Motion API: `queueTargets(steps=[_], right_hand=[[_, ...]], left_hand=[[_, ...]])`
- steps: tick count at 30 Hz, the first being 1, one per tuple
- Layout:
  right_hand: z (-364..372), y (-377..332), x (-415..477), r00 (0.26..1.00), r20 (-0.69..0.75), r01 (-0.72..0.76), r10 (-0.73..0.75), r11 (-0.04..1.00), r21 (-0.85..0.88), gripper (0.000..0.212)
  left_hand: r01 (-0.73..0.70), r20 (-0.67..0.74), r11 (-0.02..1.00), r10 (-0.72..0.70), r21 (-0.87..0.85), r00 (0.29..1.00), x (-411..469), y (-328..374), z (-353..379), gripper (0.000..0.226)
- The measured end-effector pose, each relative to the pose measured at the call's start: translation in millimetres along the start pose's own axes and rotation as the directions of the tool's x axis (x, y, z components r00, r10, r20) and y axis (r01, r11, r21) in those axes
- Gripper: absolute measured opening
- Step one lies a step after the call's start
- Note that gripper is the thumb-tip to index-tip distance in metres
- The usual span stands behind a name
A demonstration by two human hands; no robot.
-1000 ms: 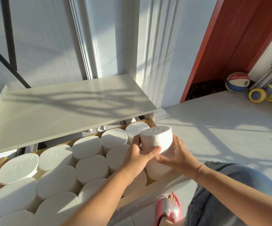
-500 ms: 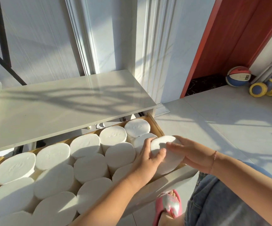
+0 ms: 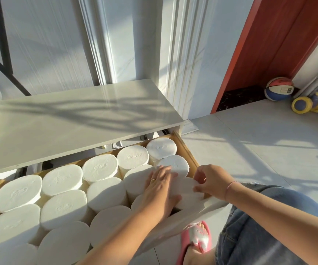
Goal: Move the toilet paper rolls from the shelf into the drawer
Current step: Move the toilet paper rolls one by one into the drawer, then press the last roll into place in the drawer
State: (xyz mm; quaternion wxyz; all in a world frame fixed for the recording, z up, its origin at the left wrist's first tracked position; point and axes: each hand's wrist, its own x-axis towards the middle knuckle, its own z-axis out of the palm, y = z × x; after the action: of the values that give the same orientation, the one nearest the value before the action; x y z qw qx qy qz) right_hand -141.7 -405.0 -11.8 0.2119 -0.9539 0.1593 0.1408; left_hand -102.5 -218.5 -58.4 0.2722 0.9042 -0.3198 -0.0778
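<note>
The wooden drawer [image 3: 188, 151] is pulled out under the pale shelf top [image 3: 68, 127] and is packed with several upright white toilet paper rolls [image 3: 101, 168]. One toilet paper roll [image 3: 187, 191] sits low in the drawer's front right corner. My left hand [image 3: 159, 189] lies flat on its top with fingers spread. My right hand [image 3: 210, 180] is at the roll's right edge beside the drawer wall, thumb and curled fingers on the roll's rim. No rolls show on the shelf top.
The drawer's white front panel [image 3: 192, 215] juts toward my knee in jeans [image 3: 269, 226] and my pink slipper [image 3: 198, 236]. To the right lies tiled floor [image 3: 259, 146], with a ball [image 3: 279, 88] and a toy [image 3: 314, 100] by a red door frame [image 3: 236, 60].
The roll held above the drawer with both hands has gone down into the front right corner. My left hand has flattened on top of it.
</note>
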Motion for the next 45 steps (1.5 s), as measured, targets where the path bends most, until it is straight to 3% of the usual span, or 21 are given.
queueTargets(steps=[3,5,9,13,17,20,24,36,45], right_hand=[[-5.2,-6.5,-4.9,0.997,-0.077,-0.016,0.001,0.981,-0.191,0.034],[-4.5,-10.2,-13.2,0.993,-0.105,0.030,-0.055,0.973,-0.227,0.045],[20.5,-41.1,-47.7,0.956,-0.155,0.233,-0.247,0.967,-0.106,0.062],[67.8,-86.5,-82.3,0.929,-0.092,0.349,-0.359,0.931,-0.106,0.070],[100.0,-109.5,-94.1,0.924,-0.106,0.354,-0.369,0.926,-0.134,0.077],[113.6,-110.3,-95.0,0.913,-0.140,0.343,-0.383,0.907,-0.245,0.089],[117.9,-112.5,-98.2,0.898,-0.163,0.340,-0.408,0.881,-0.329,0.088],[102.5,-134.1,-36.7,0.856,-0.241,0.385,-0.458,0.875,-0.293,0.087],[81.3,-163.6,36.3,0.828,-0.247,0.432,-0.504,0.853,-0.293,0.092]], left_hand=[[0.042,-0.004,0.997,-0.042,0.058,0.999,-2.0,-4.5,-2.4,0.068],[0.060,-0.018,0.996,-0.059,0.059,0.998,-10.2,-8.2,-8.1,0.069],[0.141,-0.068,0.990,-0.139,0.022,0.988,-48.9,-24.2,-29.7,0.065],[0.158,-0.130,0.978,-0.141,0.133,0.981,-94.2,-39.2,-54.1,0.065],[0.199,-0.186,0.948,-0.156,0.247,0.970,-140.9,-47.0,-68.8,0.061],[0.264,-0.134,0.891,-0.230,0.370,0.964,-175.2,-46.1,-75.8,0.068],[0.292,-0.162,0.832,-0.243,0.472,0.956,-203.2,-56.9,-72.0,0.070],[0.259,-0.342,0.813,-0.079,0.522,0.936,-151.8,-102.1,-86.2,0.074],[0.332,-0.351,0.794,-0.160,0.509,0.922,-88.5,-147.9,-112.9,0.087]])
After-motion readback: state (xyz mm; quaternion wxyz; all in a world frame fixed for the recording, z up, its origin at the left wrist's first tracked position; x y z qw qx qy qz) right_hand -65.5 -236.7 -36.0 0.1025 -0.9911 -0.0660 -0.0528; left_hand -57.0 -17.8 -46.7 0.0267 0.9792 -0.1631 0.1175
